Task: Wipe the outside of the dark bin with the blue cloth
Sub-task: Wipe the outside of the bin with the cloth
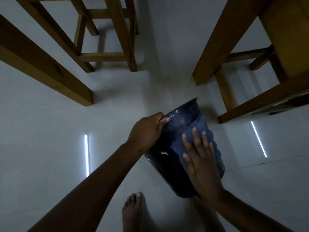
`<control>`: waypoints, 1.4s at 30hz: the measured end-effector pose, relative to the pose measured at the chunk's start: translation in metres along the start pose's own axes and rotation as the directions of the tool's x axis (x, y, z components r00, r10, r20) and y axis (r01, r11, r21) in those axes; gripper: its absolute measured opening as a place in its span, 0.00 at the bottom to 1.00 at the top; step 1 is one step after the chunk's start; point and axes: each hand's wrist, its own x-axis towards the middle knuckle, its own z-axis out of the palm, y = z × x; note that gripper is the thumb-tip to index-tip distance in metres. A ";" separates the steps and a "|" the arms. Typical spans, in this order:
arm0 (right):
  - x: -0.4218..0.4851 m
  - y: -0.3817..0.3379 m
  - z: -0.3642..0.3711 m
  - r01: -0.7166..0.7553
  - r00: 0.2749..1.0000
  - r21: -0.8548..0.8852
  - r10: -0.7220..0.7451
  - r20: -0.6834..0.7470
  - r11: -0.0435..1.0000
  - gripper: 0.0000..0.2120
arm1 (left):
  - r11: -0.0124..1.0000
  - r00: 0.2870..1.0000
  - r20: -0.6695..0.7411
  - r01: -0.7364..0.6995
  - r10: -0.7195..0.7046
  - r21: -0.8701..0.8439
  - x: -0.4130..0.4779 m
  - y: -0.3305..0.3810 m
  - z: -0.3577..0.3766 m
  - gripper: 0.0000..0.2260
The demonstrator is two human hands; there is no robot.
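Note:
The dark bin (167,163) is held tilted above the pale floor, its rim pointing away from me and its base toward me. My left hand (147,129) grips the rim at the bin's upper left, thumb over the edge. The blue cloth (200,129) lies spread over the bin's right side wall. My right hand (200,163) presses flat on the cloth with fingers spread, covering its lower part. Small white marks show on the bin's left wall.
Wooden table and stool legs (50,64) stand at the upper left, and more wooden furniture legs (224,91) at the upper right. My bare foot (133,213) is on the floor below the bin. Bright light strips reflect on the floor (50,148) left and right.

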 end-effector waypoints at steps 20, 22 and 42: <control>0.006 -0.001 -0.006 -0.117 0.992 0.035 0.119 -0.049 0.993 0.25 | 1.000 1.000 0.007 0.001 -0.001 -0.019 0.002 0.010 0.002 0.17; -0.001 -0.009 0.001 -0.040 0.999 -0.044 0.040 -0.009 0.998 0.25 | 0.999 1.000 0.010 0.017 -0.017 -0.030 0.000 0.009 0.000 0.17; 0.055 0.002 0.002 -0.053 0.995 0.452 0.007 0.103 0.890 0.23 | 0.989 0.995 0.093 0.037 -0.024 -0.141 0.008 0.002 -0.009 0.14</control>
